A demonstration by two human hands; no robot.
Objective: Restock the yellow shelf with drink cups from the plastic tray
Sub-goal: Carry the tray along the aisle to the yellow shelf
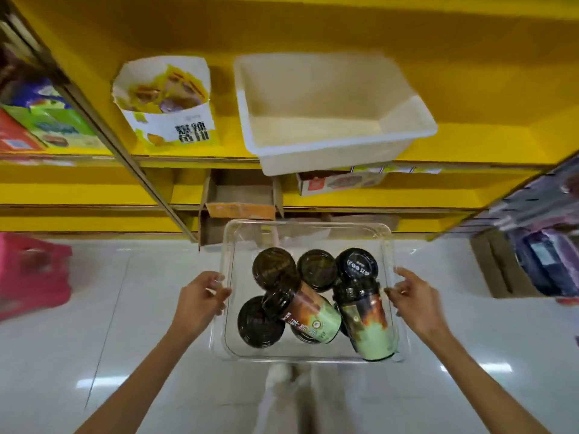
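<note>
Clear plastic tray (297, 358), left hand (200, 300) and right hand (413, 300) each gripping a side rim. Contents: dark-lidded drink cups (313, 314), several upright, two toppled. Beyond: yellow shelf (470, 89) bearing white bin (332, 148).

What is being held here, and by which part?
The clear plastic tray, by its side rims: left hand grips the left rim, right hand the right rim.

Bright, even overhead light. White glare patches on glossy floor (125, 324), near left and near right. Faint highlights along tray (313, 225) rim. Soft shadows on shelf (470, 89). Wide-angle bend throughout. Left and right edges smeared, pink crate (31, 277) blurred. Overall soft.
</note>
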